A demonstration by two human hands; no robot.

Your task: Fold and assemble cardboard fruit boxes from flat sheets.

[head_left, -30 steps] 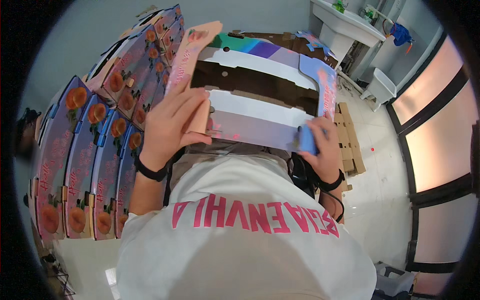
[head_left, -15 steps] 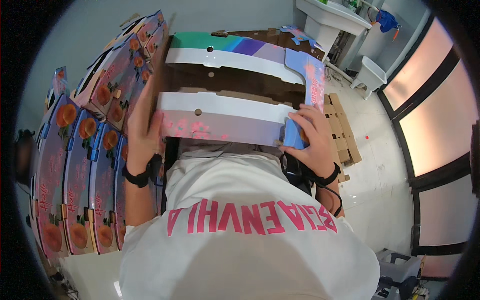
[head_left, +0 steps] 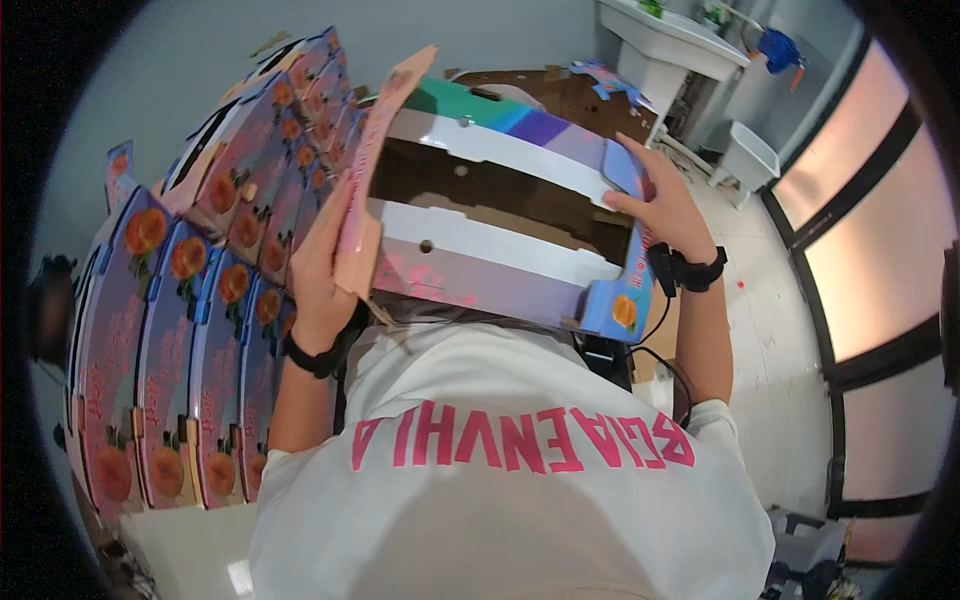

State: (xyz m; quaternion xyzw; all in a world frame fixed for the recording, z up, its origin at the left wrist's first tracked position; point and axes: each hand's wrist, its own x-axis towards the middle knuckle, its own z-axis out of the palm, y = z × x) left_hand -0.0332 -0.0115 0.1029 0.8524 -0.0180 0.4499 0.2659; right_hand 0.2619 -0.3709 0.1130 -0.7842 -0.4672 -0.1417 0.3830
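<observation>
In front of my body is a long cardboard box [head_left: 500,228] with printed sides, green, purple and pink, and white inner flaps. A wide gap between the flaps shows its brown inside. My left hand [head_left: 325,265] lies against the left end, its fingers along a raised pink end flap [head_left: 385,135]. At the far right corner my right hand [head_left: 668,205] grips the end, thumb over the top edge and fingers on the outer side. The blue panel at the near right corner [head_left: 612,308] is folded round. The box's underside is hidden.
Several printed boxes [head_left: 175,350] stand in a row on the left, with more stacked behind [head_left: 250,160]. Brown cardboard [head_left: 560,95] lies beyond the box. A white sink [head_left: 675,40] and a small white basin [head_left: 748,160] stand far right, near a black-framed frosted partition [head_left: 850,290].
My right hand has moved from the near right corner to the far right corner. The left end flap now stands up beside my left hand, and the box has turned slightly clockwise.
</observation>
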